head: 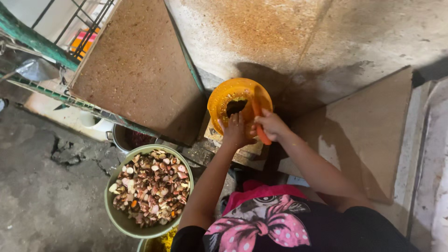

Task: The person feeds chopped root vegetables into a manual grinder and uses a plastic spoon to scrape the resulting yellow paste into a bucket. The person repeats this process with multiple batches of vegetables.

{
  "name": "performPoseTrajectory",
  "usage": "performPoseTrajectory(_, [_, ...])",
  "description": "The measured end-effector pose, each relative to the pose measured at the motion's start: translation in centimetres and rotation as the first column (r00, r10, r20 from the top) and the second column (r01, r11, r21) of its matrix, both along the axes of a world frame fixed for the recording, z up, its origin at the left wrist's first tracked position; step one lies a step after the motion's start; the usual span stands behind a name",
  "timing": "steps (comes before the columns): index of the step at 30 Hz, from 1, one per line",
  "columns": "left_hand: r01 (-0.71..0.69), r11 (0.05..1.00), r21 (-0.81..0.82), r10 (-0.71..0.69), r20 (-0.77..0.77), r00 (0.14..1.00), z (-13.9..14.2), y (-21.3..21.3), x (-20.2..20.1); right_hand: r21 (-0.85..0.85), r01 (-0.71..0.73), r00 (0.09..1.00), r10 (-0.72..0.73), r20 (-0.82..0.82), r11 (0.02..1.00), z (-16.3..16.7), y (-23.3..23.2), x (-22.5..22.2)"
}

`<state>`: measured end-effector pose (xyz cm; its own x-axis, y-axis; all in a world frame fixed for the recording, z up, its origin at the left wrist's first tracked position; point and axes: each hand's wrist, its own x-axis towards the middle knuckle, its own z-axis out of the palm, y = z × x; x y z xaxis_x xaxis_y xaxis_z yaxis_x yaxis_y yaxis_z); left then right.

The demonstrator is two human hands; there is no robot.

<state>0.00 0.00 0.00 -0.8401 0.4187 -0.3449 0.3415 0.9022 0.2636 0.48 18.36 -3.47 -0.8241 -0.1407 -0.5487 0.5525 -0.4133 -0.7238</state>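
Hands meet at an orange bowl (pixel 239 100) that sits on a wooden block (pixel 242 151) close in front of the person, seen from above.

Left hand (pixel 234 132): laid over the near rim of the bowl, fingers spread and reaching down toward the dark mass (pixel 236 106) at its centre. Probably there to steady the bowl and gather the contents. It grips nothing that I can make out.

Right hand (pixel 269 125): fingers wrapped tight round an orange handle (pixel 259 122), which runs from inside the bowl, over the near rim and down past the hand. What sort of tool it is, I cannot tell; its working end is hidden in the bowl. The steep angle suggests pressing or scraping downward into the bowl.

Bowl interior: coated with yellow-orange residue, dark mass in the middle.

Surroundings: green basin (pixel 122 219) on the floor by the person's left arm, full of chopped pale, pink and brown pieces (pixel 151 186); near enough to reach without shifting. Beyond it, a metal pot (pixel 122 137) with dark red contents, half under a green metal frame (pixel 32 39). Brown board (pixel 135 65) leans by the frame. Floor (pixel 289 32) beyond the bowl is dusted orange-brown. Yellow material (pixel 169 237) shows at the bottom edge, container unclear.
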Motion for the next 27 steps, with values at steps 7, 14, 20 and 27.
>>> performPoseTrajectory(7, [-0.031, 0.986, 0.164, 0.031, 0.007, 1.000, 2.9, -2.3, 3.6, 0.009, 0.097, 0.986, -0.095, -0.140, 0.995, 2.1, 0.0, 1.8])
performPoseTrajectory(14, [-0.331, 0.558, 0.761, -0.063, 0.437, 0.897, 6.2, -2.9, 2.8, 0.002, 0.317, 0.878, -0.293, -0.377, 0.948, 8.6, 5.9, 4.0])
performPoseTrajectory(20, [-0.573, 0.181, 0.800, 0.082, 0.568, 0.819, 7.7, -8.9, 1.0, 0.214, 0.243, 0.933, -0.167, -0.320, 0.946, 10.5, 4.9, 4.3])
performPoseTrajectory(27, [-0.713, -0.282, 0.642, -0.363, 0.616, 0.699, 6.4, -8.0, 2.1, 0.581, -0.049, 0.987, 0.130, -0.097, 0.812, 7.0, 1.0, 4.6])
